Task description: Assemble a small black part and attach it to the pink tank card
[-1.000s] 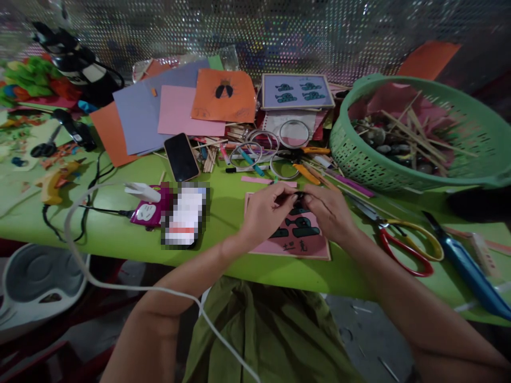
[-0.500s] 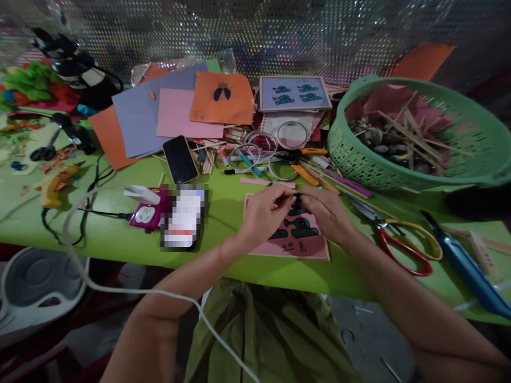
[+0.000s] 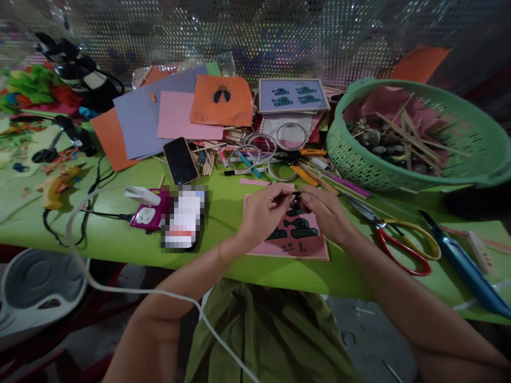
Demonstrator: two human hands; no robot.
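My left hand point(image 3: 263, 214) & right hand point(image 3: 328, 214) are tog., thumb + fingertips of both pinched on a small black piece point(image 3: 296, 200), held over the upper part of a pink rectangular card w/ pale thin edging point(image 3: 289, 254). Piece is mostly hidden by my fingers, so can't tell its exact shape or material. Card lies flat on the bright green tabletop point(image 3: 223, 260) & carries dark green tank-shaped pics point(image 3: 304, 230), w/ black handwritten characters point(image 3: 294, 248) below them; its top L & R parts are behind my hands.

Just beyond the card: a narrow pink paper strip point(image 3: 252, 182), partly covered by my L hand. Further back, a pale purple card w/ four green tanks point(image 3: 296, 97) & an orange paper sheet w/ a black beetle pic point(image 3: 222, 101). R of card: big metal scissors w/ one red, one yellow handle point(image 3: 405, 259), then a long blue plastic cutter point(image 3: 469, 271). Back R of card: a round green plastic basket point(image 3: 334, 146) w/ thin wooden sticks point(image 3: 417, 137) inside. L of card: a phone w/ a pixelated lit screen point(image 3: 186, 215), next to a magenta power adaptor point(image 3: 148, 217).
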